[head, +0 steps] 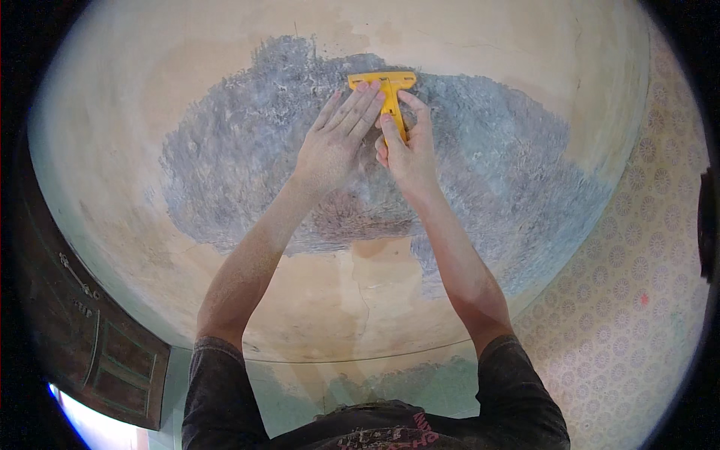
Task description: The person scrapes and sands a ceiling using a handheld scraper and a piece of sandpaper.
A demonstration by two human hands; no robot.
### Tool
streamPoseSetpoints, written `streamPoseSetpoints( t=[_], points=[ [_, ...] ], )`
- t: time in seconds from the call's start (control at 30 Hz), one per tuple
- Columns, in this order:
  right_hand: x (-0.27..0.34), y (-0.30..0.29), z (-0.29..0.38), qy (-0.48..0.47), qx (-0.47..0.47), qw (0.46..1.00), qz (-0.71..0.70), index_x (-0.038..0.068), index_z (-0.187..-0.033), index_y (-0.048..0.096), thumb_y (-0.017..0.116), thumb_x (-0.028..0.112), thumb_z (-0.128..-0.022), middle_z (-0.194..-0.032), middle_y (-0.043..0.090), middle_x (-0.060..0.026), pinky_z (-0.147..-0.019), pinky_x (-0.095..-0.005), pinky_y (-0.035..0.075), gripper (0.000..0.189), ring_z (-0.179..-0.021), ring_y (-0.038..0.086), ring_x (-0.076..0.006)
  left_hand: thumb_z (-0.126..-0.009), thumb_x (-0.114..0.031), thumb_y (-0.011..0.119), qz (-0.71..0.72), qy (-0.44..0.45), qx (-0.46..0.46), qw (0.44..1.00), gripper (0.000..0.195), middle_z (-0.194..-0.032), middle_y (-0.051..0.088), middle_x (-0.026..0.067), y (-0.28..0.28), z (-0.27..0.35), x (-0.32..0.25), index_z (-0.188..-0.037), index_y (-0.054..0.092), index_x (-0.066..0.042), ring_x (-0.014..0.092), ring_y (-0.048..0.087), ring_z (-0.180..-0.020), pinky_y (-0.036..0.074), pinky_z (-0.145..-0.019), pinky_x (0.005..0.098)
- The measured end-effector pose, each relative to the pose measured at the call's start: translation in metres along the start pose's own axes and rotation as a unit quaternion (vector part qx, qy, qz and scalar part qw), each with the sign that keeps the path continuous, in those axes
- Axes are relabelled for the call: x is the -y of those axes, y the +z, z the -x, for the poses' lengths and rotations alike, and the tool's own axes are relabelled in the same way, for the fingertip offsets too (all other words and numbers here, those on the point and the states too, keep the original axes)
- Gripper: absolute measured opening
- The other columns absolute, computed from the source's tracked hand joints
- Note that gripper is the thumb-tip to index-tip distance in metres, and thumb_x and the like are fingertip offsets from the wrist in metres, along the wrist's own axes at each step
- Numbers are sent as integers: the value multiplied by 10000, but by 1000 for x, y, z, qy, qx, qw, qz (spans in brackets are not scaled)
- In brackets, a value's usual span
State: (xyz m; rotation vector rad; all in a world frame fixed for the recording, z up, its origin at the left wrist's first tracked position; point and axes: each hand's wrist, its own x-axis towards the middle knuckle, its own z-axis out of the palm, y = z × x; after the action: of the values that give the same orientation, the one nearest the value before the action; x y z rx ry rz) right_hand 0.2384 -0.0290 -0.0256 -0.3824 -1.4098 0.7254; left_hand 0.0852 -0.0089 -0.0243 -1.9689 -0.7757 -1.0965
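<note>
A yellow plastic scraper [392, 84] with a wide head lies against a rough grey patch [247, 152] of a wall or ceiling surface. My right hand [409, 146] is closed around its handle, the index finger raised beside the head. My left hand [340, 135] is spread nearly flat, its fingertips resting on the scraper's left side, below the head. The blade edge is hidden. Pale dust covers my left hand and forearm. Smooth beige coating [185, 73] with fine cracks surrounds the grey patch.
A dark panelled door [121, 360] with a metal handle stands at lower left, beside a bright opening. Patterned wallpaper [624, 259] covers the surface on the right. A thin line crosses below the beige area, with green-painted surface [427, 388] beyond it. A dark object [706, 225] sits at the right rim.
</note>
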Motion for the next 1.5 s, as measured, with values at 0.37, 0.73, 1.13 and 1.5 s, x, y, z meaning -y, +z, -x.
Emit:
streamPoseSetpoints(
  t=[0.37, 0.73, 1.13, 1.5],
  points=[
    [6, 31, -36, 186, 52, 974, -115, 60, -1128, 549, 522, 313, -1070, -730, 394, 74, -492, -225, 250, 262, -556, 309, -36, -874, -122, 588, -65, -21, -32, 997, 725, -1638, 327, 42, 11, -6, 45, -1561, 356, -100, 206, 287, -1519, 238, -1245, 450],
    [12, 38, -35, 182, 40, 978, -96, 64, -1098, 541, 517, 304, -1070, -702, 379, 72, -459, -236, 212, 244, -536, 299, -31, -893, -141, 600, -54, 0, -69, 996, 657, -1615, 369, 74, 12, -6, 50, -1520, 418, -65, 214, 342, -1494, 298, -1216, 446],
    [5, 48, -30, 197, -5, 974, -111, 83, -1034, 542, 547, 301, -1057, -702, 380, 75, -452, -233, 214, 219, -531, 303, -30, -884, -137, 560, -54, 1, -36, 998, 650, -1594, 404, 89, 6, -1, 55, -1514, 428, -44, 192, 335, -1499, 271, -1222, 459],
    [18, 55, -43, 190, -8, 977, -98, 63, -1028, 551, 547, 267, -1050, -709, 387, 81, -465, -231, 207, 204, -536, 289, -33, -887, -134, 564, -37, -13, -76, 996, 608, -1593, 409, 77, 6, -15, 60, -1481, 477, -40, 197, 345, -1494, 281, -1219, 443]
  ],
)
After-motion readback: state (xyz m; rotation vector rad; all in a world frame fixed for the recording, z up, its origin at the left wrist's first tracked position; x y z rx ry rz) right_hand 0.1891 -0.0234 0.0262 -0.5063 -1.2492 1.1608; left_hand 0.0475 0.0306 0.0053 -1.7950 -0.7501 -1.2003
